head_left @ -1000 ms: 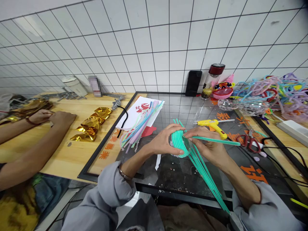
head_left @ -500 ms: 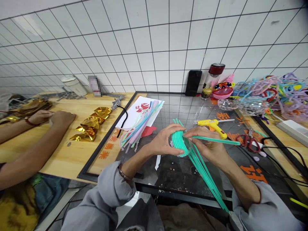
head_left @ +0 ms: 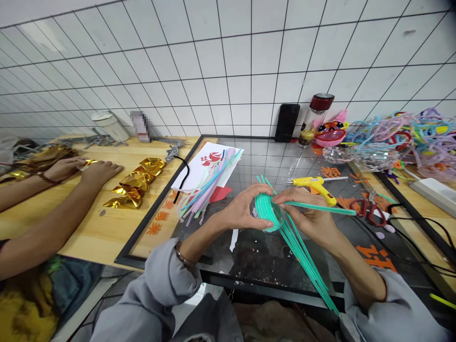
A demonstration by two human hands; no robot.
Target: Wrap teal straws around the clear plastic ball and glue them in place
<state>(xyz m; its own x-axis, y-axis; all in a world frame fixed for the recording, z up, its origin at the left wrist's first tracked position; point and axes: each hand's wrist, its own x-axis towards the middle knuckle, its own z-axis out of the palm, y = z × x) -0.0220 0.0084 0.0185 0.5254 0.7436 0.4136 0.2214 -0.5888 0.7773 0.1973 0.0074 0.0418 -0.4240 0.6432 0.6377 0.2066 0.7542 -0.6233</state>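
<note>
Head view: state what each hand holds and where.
Left hand: the green-wrapped ball, around its left side. Right hand: a green strip, near the ball.

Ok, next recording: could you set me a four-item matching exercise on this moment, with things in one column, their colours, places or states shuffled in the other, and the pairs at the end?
Things:
1. left hand
2. glue gun
3. scissors
4. phone

Descriptions:
A. red-handled
B. black, upright by the tiled wall
C. yellow, lying on its side
D. clasping a row of bent green strips

Pairs: 1-D, 2-C, 3-A, 4-B
</note>
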